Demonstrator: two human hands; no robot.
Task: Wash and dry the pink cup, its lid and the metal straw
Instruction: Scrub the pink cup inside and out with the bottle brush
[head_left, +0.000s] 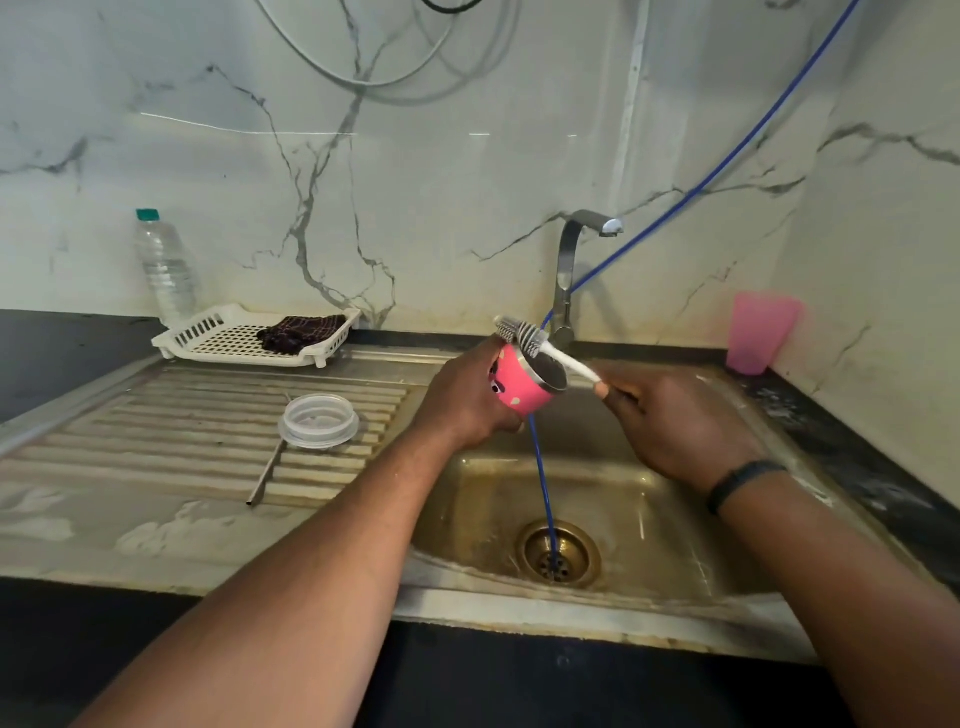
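My left hand (467, 400) grips the pink cup (522, 382) above the sink basin, with its metal-rimmed mouth tilted toward the right. My right hand (670, 415) pinches the white handle of a bottle brush (530, 340), whose bristled head lies across the cup's upper rim, outside the mouth. The clear lid (319, 421) lies flat on the ribbed draining board. The metal straw (266, 475) lies on the board just in front of the lid, partly under it.
The steel sink (649, 519) has a brass drain with a blue hose (543, 493) running into it. A tap (571, 270) stands behind. A white rack (228, 338) holds a dark cloth (298, 332). A water bottle (166, 265) stands back left, a pink tumbler (758, 332) back right.
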